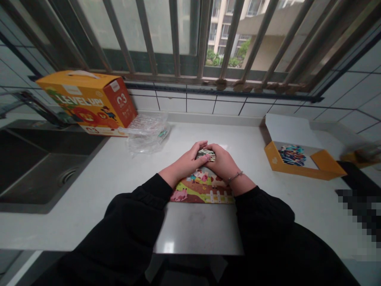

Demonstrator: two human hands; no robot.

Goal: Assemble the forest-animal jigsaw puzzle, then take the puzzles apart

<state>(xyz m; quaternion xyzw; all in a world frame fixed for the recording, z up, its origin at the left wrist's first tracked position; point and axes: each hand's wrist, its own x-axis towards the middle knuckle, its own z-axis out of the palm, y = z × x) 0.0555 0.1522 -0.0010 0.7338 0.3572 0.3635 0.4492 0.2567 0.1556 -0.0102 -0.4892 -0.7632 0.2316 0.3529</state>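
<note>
Both hands meet near the middle of the counter around a small bundle of thin pieces (pixel 210 153), their pale edges showing between dark lines. They look like stacked puzzle pieces. My left hand (pixel 193 155) wraps the bundle from the left, its thumb lying across the front. From the right, my right hand (pixel 220 158) cups it with curled fingers. Directly below the hands lies a colourful farm picture board (pixel 199 194) with a pink pig, a white fence and other animals. The wrists and hands cover parts of its upper area and sides.
An orange "LEVEL UP!" box (pixel 86 103) stands back left, with crumpled clear plastic (pixel 147 135) beside it. The sink (pixel 56 159) is at far left. On the right, an open orange-and-white box (pixel 300 169) holds many thin colourful pieces (pixel 292 155). A barred window runs behind the counter.
</note>
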